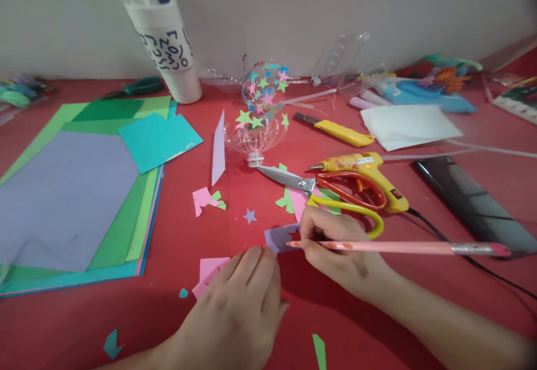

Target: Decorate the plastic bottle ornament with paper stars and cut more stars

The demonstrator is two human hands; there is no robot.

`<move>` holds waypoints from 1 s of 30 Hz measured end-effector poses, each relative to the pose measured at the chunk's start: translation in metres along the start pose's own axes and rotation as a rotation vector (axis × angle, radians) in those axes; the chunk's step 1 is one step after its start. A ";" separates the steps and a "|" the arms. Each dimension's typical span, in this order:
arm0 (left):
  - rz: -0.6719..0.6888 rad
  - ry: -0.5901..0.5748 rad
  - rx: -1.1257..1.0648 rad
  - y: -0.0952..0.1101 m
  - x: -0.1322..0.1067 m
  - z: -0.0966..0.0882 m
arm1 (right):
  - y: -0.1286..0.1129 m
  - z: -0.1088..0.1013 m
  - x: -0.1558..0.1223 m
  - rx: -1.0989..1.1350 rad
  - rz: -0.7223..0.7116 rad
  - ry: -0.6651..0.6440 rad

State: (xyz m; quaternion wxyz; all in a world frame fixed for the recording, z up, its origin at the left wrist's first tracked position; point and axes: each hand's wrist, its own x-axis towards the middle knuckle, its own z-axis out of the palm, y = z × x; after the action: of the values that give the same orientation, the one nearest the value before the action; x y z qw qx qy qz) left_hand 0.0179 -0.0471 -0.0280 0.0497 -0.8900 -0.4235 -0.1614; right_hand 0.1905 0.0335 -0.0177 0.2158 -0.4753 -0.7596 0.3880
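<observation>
My right hand is closed round a pink pencil, its tip on a small purple paper piece with a notched edge. My left hand, fingers bent together, holds the lower left edge of that piece against the table; its fingertips are partly hidden. Left of it, pink paper scraps lie partly under the hand. A cut-out purple star rests just beyond. Scissors with red and yellow handles lie ahead of my right hand, over pink and green scraps. A clear plastic piece with paper stars stands behind.
Coloured paper sheets are stacked at left, near a white tumbler. At right lie a yellow glue gun with its cord, a yellow box cutter, a dark phone and folded white paper.
</observation>
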 end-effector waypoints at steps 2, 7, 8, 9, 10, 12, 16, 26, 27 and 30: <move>0.003 -0.005 0.006 0.000 0.000 0.000 | 0.000 0.001 0.000 -0.010 -0.001 -0.003; 0.005 -0.005 0.010 0.000 0.001 0.000 | -0.001 0.002 0.000 -0.008 -0.005 -0.002; 0.005 -0.001 0.011 0.000 0.001 0.001 | -0.001 0.003 0.001 -0.002 -0.006 -0.005; 0.003 -0.001 0.011 -0.001 0.001 0.001 | -0.001 0.004 0.001 0.006 -0.006 -0.010; 0.002 -0.001 0.010 -0.001 0.001 0.001 | -0.001 0.004 0.001 0.014 -0.006 -0.015; 0.000 0.002 0.012 -0.001 0.000 0.001 | -0.001 0.006 0.000 0.026 0.001 -0.023; 0.003 0.002 0.023 -0.001 -0.001 0.000 | -0.001 0.008 -0.001 0.037 0.003 -0.031; -0.003 0.003 0.013 0.000 0.000 0.002 | -0.003 0.010 0.001 0.059 -0.050 -0.062; 0.000 0.004 0.011 0.000 0.000 0.002 | -0.003 0.010 0.001 0.061 -0.050 -0.064; -0.003 0.009 0.010 0.000 -0.001 0.001 | -0.003 0.009 0.001 0.065 -0.037 -0.074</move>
State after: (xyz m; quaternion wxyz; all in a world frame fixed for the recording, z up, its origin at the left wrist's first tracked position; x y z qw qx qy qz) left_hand 0.0182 -0.0474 -0.0295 0.0558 -0.8883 -0.4256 -0.1634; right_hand 0.1816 0.0303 -0.0208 0.2099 -0.4393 -0.7626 0.4260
